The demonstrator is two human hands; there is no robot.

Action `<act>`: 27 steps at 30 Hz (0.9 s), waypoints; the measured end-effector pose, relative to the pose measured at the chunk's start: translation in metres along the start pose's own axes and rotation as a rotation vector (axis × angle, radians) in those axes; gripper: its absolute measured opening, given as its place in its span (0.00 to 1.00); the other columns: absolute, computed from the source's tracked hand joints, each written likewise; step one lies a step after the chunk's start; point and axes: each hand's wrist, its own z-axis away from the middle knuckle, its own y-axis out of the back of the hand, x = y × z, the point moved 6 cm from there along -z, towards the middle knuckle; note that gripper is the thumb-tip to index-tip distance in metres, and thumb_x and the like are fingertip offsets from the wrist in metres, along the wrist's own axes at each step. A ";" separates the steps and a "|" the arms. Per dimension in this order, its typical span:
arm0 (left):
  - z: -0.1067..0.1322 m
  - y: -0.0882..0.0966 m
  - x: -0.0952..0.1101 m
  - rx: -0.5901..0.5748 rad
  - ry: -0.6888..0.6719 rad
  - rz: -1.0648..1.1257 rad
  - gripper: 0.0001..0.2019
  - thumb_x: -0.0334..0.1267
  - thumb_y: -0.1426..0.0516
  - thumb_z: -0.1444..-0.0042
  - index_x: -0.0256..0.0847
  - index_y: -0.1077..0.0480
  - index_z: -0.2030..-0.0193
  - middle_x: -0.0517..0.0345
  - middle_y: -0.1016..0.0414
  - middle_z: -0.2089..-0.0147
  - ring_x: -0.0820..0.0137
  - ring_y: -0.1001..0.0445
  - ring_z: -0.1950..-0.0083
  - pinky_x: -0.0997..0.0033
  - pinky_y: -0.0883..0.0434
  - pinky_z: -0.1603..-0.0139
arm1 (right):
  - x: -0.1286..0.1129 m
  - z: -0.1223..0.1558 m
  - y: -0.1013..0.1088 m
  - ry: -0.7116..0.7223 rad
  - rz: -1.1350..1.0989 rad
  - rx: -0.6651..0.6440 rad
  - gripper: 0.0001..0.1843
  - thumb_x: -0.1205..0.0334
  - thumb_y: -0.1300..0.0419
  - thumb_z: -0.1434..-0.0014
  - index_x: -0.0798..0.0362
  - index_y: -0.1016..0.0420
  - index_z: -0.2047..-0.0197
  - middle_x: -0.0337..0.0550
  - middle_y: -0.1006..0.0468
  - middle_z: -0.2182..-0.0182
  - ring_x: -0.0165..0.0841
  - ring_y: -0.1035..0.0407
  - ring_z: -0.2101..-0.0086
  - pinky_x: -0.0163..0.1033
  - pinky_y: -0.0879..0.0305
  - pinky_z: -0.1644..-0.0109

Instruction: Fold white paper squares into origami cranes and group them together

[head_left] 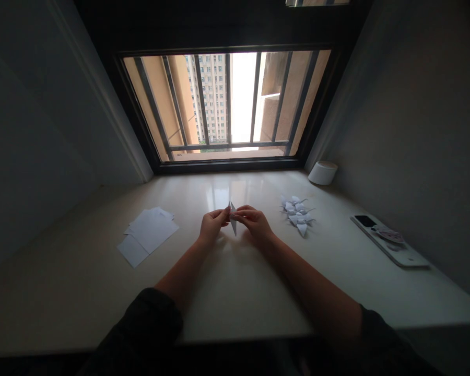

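Observation:
Between my two hands, a small piece of folded white paper (234,223) stands on edge, pointed at its top and bottom. My left hand (213,224) pinches it from the left, thumb and fingers closed. From the right, my right hand (254,220) grips the same paper with thumb and forefinger. Both hands are just above the pale sill top (235,292). Off to the right of my right hand lies a cluster of several folded paper cranes (297,211). Loose white paper sheets (151,232) are stacked unevenly to the left.
A phone in a white case (387,240) lies at the far right, with a grip on its back. In the back right corner stands a white round object (322,173). A barred window (229,104) is behind the surface, with walls on both sides.

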 end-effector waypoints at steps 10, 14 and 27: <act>0.006 -0.005 0.008 -0.021 -0.055 -0.011 0.19 0.53 0.39 0.55 0.38 0.23 0.66 0.50 0.22 0.67 0.63 0.24 0.61 0.69 0.32 0.63 | 0.001 0.008 -0.001 -0.079 -0.140 0.175 0.15 0.48 0.35 0.53 0.51 0.22 0.69 0.43 0.21 0.70 0.37 0.27 0.66 0.42 0.31 0.60; 0.005 -0.006 0.010 -0.032 -0.091 -0.036 0.18 0.52 0.39 0.54 0.39 0.23 0.65 0.52 0.22 0.68 0.65 0.25 0.62 0.69 0.33 0.63 | 0.002 0.010 0.000 -0.140 -0.179 0.234 0.16 0.49 0.33 0.55 0.52 0.22 0.69 0.44 0.20 0.71 0.38 0.26 0.68 0.42 0.30 0.63; 0.014 -0.005 0.028 0.030 -0.291 -0.093 0.21 0.48 0.37 0.54 0.42 0.31 0.55 0.55 0.24 0.62 0.69 0.24 0.66 0.71 0.30 0.65 | 0.001 0.010 0.000 -0.193 -0.251 0.229 0.15 0.52 0.31 0.58 0.53 0.21 0.71 0.44 0.20 0.73 0.37 0.26 0.70 0.41 0.31 0.64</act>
